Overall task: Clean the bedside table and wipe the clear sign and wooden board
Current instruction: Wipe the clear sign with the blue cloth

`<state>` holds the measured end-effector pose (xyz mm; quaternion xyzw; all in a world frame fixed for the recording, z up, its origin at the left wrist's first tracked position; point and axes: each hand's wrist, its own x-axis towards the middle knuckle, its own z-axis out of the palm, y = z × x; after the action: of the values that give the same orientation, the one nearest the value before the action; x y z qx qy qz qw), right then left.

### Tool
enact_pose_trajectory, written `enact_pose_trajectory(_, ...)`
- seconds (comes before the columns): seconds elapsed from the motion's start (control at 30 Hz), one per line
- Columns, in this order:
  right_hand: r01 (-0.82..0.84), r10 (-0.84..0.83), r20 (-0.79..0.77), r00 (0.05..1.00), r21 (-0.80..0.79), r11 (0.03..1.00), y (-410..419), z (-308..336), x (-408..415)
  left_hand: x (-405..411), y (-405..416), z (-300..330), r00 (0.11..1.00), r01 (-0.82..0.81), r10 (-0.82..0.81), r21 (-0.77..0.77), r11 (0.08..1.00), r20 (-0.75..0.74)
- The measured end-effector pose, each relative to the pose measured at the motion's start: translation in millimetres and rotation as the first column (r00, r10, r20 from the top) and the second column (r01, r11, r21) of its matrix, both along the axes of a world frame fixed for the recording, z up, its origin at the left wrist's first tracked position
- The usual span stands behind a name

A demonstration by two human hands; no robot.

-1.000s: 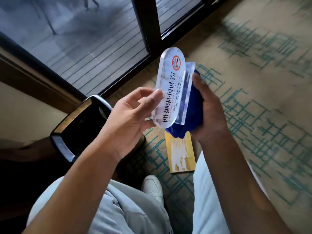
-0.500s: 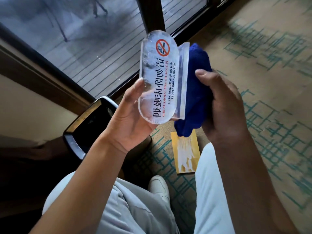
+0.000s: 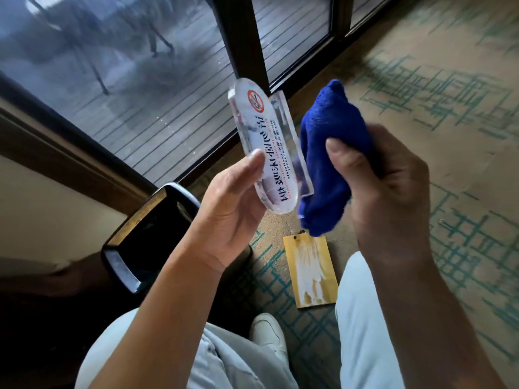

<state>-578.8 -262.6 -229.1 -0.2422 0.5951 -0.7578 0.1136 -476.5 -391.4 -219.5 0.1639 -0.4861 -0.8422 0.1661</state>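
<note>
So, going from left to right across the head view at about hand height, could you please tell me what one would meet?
Black tray-like object → left hand → clear sign → blue cloth → right hand → patterned carpet. The wooden board lies lower down on the carpet, so I leave it out.

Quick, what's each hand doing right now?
Left hand: closed on the clear sign.
Right hand: closed around the blue cloth, beside the sign.
</note>
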Motion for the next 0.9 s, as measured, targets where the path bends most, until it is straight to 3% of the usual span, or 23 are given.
enact_pose_trajectory(0.13,0.102,-0.098,-0.146,0.984,0.021,0.995,-12,18,-7,3,2,-1,0.997,0.03,-0.015,-0.204,0.978,0.072)
enact_pose_trajectory(0.23,0.101,-0.102,-0.194,0.976,-0.015,0.995,-23,31,-12,2,7,2,0.996,0.034,-0.012,-0.264,0.964,0.084)
enact_pose_trajectory(0.7,-0.027,0.106,-0.244,0.964,0.306,0.951,-11,-8,2,-7,9,-1,0.985,-0.134,0.156,-0.24,0.961,0.074)
enact_pose_trajectory(0.9,-0.045,0.114,-0.198,0.974,0.324,0.945,6,-30,13,-9,6,-8,0.978,-0.151,0.171,-0.158,0.976,0.121)
